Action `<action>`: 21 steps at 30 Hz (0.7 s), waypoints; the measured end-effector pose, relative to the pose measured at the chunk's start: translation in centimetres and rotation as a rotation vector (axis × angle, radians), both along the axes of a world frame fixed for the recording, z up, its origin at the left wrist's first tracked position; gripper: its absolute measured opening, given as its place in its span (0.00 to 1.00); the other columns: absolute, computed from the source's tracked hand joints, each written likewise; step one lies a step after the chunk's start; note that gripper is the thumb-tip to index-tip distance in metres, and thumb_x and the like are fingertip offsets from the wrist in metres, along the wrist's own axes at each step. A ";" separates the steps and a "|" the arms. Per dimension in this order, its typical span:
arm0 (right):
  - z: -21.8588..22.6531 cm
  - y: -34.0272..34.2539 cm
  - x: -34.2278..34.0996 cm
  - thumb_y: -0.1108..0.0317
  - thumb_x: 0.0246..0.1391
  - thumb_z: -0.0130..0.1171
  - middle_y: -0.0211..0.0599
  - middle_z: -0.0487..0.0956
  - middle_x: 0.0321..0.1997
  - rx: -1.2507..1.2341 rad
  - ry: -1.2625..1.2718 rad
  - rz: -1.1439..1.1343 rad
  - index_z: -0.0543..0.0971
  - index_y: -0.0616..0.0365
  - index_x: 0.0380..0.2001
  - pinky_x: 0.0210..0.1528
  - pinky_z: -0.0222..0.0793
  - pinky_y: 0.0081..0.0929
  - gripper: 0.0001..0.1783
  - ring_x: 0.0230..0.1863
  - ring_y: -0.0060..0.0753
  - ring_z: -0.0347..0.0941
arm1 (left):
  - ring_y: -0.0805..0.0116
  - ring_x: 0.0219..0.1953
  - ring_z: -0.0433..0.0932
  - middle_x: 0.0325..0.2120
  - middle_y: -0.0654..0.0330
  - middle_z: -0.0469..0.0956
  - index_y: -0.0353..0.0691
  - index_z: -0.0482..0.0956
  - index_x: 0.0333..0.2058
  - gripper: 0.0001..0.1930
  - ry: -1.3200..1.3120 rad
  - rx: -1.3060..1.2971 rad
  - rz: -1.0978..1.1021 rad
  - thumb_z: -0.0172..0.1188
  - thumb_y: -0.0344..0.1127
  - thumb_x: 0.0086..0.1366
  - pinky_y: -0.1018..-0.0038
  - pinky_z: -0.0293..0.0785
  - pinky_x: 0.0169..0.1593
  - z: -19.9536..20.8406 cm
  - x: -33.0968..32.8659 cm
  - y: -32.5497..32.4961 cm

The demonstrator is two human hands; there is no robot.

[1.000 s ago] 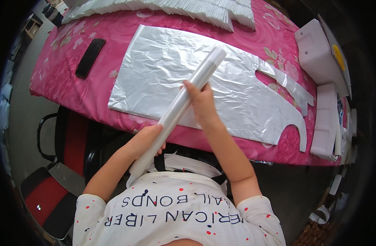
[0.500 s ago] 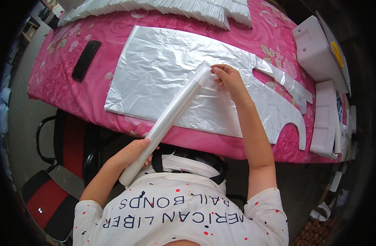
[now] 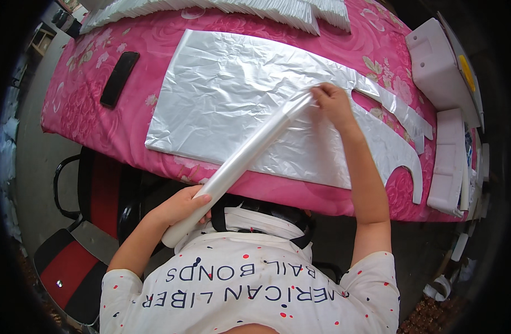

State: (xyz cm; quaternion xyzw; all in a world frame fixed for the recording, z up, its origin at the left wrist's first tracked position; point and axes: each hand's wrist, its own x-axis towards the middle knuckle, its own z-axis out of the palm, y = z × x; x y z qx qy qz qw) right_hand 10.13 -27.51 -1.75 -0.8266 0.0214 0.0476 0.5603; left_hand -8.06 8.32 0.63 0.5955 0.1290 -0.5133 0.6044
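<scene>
While plastic roll slanted over silvery bag, wound along most of its length, far end looked looser, unfinished. Left hand curled round near end; right hand pinched far tip. Bag lay flat, unrolled, on pink-covered table; dark phone beside.

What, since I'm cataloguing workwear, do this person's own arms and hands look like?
The left hand and right hand show no gloves, rings or watches. Both arms are bare up to the loose short sleeves of a white fabric shirt, scattered with small red and dark dots, with dark lettering across the chest.
</scene>
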 end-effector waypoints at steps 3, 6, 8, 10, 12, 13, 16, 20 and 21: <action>-0.2 -6.3 1.6 0.63 0.52 0.56 0.26 0.74 0.20 -0.200 -0.116 -0.240 0.79 0.63 0.30 0.25 0.63 0.19 0.12 0.22 0.15 0.65 | 0.75 0.30 0.74 0.28 0.60 0.74 0.35 0.68 0.46 0.17 0.043 0.061 -0.051 0.50 0.39 0.63 0.76 0.73 0.36 0.4 -0.4 0.8; -0.8 -14.5 2.3 0.63 0.53 0.55 0.27 0.74 0.20 -0.364 -0.147 -0.397 0.79 0.63 0.31 0.24 0.63 0.20 0.13 0.20 0.17 0.66 | 0.73 0.36 0.74 0.33 0.59 0.75 0.36 0.68 0.48 0.20 0.059 0.005 -0.134 0.54 0.40 0.60 0.74 0.72 0.41 -0.1 -1.4 2.9; -1.1 -17.4 1.8 0.63 0.54 0.54 0.26 0.73 0.21 -0.333 -0.145 -0.488 0.78 0.63 0.31 0.22 0.62 0.19 0.12 0.19 0.16 0.65 | 0.73 0.38 0.74 0.35 0.58 0.76 0.36 0.69 0.49 0.23 0.065 -0.072 -0.220 0.58 0.41 0.58 0.74 0.71 0.44 -0.8 -1.5 4.4; -1.1 -18.3 1.7 0.64 0.55 0.54 0.24 0.72 0.22 -0.217 -0.150 -0.493 0.78 0.62 0.32 0.20 0.60 0.17 0.11 0.19 0.15 0.63 | 0.71 0.39 0.74 0.37 0.58 0.76 0.34 0.71 0.48 0.26 -0.037 -0.032 -0.343 0.62 0.45 0.54 0.73 0.70 0.46 -0.6 -1.0 5.0; -1.1 -17.2 1.5 0.64 0.55 0.54 0.24 0.72 0.22 0.015 -0.068 -0.511 0.78 0.61 0.32 0.21 0.60 0.16 0.11 0.20 0.15 0.64 | 0.70 0.41 0.74 0.39 0.58 0.77 0.33 0.74 0.45 0.27 -0.133 0.003 -0.421 0.66 0.46 0.51 0.73 0.69 0.47 0.9 0.2 4.2; -1.1 -16.2 1.6 0.64 0.55 0.54 0.25 0.73 0.23 -0.088 -0.144 -0.452 0.78 0.62 0.32 0.24 0.61 0.17 0.11 0.22 0.16 0.65 | 0.71 0.40 0.74 0.37 0.58 0.78 0.33 0.74 0.44 0.27 -0.238 0.040 -0.474 0.68 0.45 0.50 0.73 0.69 0.46 2.1 1.1 3.3; -1.0 -12.8 2.3 0.63 0.54 0.54 0.27 0.75 0.23 -0.272 -0.259 -0.296 0.78 0.63 0.31 0.30 0.63 0.20 0.12 0.25 0.17 0.67 | 0.65 0.36 0.77 0.34 0.54 0.78 0.35 0.75 0.43 0.26 -0.645 0.080 -0.642 0.69 0.44 0.47 0.72 0.71 0.42 3.3 5.1 0.3; -0.2 -6.8 3.4 0.65 0.53 0.54 0.25 0.73 0.22 -0.063 -0.174 -0.142 0.78 0.62 0.31 0.28 0.62 0.18 0.11 0.24 0.16 0.65 | 0.55 0.35 0.75 0.32 0.52 0.76 0.40 0.74 0.44 0.26 -1.217 0.341 -0.704 0.66 0.45 0.48 0.66 0.70 0.39 4.6 9.3 -5.1; -0.1 -5.6 3.6 0.65 0.53 0.55 0.25 0.73 0.21 -0.026 -0.174 -0.112 0.78 0.62 0.31 0.28 0.62 0.17 0.10 0.23 0.15 0.65 | 0.57 0.37 0.75 0.34 0.53 0.76 0.39 0.73 0.45 0.27 -1.288 0.417 -0.742 0.65 0.46 0.48 0.65 0.70 0.39 4.9 10.3 -6.4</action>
